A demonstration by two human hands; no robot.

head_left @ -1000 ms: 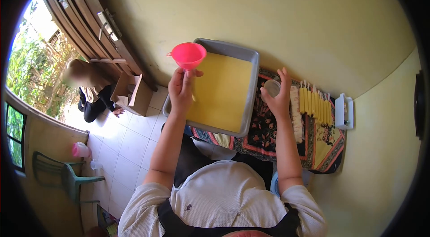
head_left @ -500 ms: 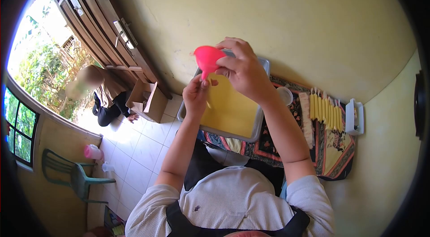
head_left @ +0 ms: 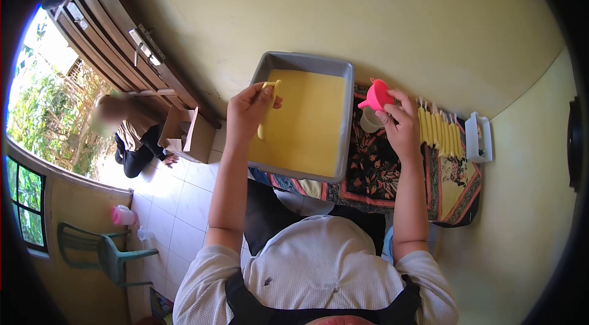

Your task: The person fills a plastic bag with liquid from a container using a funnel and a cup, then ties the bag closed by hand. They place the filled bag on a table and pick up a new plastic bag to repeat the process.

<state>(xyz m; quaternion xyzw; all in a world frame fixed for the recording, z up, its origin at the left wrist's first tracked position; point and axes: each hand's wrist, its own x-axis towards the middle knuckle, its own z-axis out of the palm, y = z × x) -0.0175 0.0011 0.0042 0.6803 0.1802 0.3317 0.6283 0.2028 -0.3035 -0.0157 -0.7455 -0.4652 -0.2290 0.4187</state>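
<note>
My left hand (head_left: pixel 250 110) is closed on the neck of a slim plastic tube bag filled with yellow (head_left: pixel 262 131), which hangs down over the left side of a grey tub (head_left: pixel 346 141). Yellow liquid (head_left: pixel 307 122) covers the inside of this tub. In my right hand (head_left: pixel 402 128) is a pink funnel (head_left: pixel 380 95), tilted with its spout to the left. Just beneath the funnel, partly hidden, stands a clear plastic cup (head_left: pixel 369 121) on the patterned cloth.
Filled yellow tube bags (head_left: pixel 438 131) lie in a row on the patterned cloth (head_left: pixel 380 171), beside a small white basket (head_left: pixel 478 138). At left, a person (head_left: pixel 138 135) sits by a cardboard box (head_left: pixel 187 135) near the door. A green chair (head_left: pixel 107 251) stands at lower left.
The funnel has moved right in my right hand, away from my left hand, to above the cup. My left hand has shifted slightly up and left, and the filled tube bag now shows in it.
</note>
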